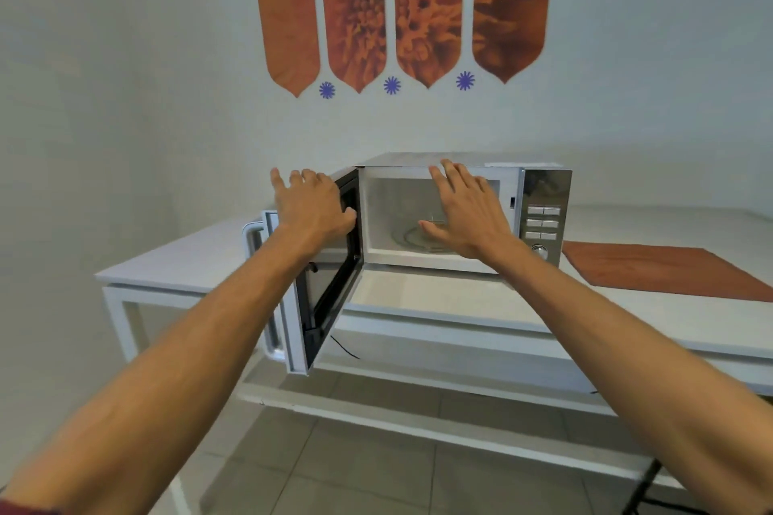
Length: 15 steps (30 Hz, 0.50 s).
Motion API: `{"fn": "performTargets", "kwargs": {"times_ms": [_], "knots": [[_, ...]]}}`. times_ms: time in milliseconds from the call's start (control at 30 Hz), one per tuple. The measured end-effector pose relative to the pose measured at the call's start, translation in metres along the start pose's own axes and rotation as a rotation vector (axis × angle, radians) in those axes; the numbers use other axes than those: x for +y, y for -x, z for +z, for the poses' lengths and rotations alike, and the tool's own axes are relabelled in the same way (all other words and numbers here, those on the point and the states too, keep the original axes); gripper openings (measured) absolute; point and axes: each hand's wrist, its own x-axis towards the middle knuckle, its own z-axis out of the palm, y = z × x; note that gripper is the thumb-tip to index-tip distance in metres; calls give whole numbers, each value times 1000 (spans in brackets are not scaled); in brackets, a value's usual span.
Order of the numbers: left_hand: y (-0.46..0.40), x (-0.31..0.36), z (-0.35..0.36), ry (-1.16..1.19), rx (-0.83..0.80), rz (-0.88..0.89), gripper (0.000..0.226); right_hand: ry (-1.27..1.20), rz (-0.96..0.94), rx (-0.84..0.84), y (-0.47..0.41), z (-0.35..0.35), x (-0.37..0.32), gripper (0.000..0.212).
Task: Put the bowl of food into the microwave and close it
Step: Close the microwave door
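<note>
Head view: a white bench [188, 263] carries the microwave [460, 222], its door [330, 263] swung wide. Left hand [311, 207] rests spread on that door's top edge; right hand [464, 213] hovers flat and empty before the cavity. No bowl of food is visible; inside shows only a glass turntable [412, 236]. The door looks rigid and light, best pushed at its outer handle [255, 238].

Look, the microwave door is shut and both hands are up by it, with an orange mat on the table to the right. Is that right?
Not quite. The head view shows the microwave door swung open. The rest holds: left hand and right hand are up by it, orange mat on the table to the right.
</note>
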Motion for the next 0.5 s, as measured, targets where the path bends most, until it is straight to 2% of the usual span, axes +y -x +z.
{"fn": "performTargets", "kwargs": {"times_ms": [167, 333, 500], "knots": [[12, -6, -6, 102, -63, 2, 32, 3, -14, -4, 6, -9, -2, 86], [9, -2, -23, 232, -105, -9, 34, -45, -20, 15, 12, -14, 0, 81], [-4, 15, -36, 338, -141, 52, 34, -275, -48, 67, 19, -18, 1, 65]]}}
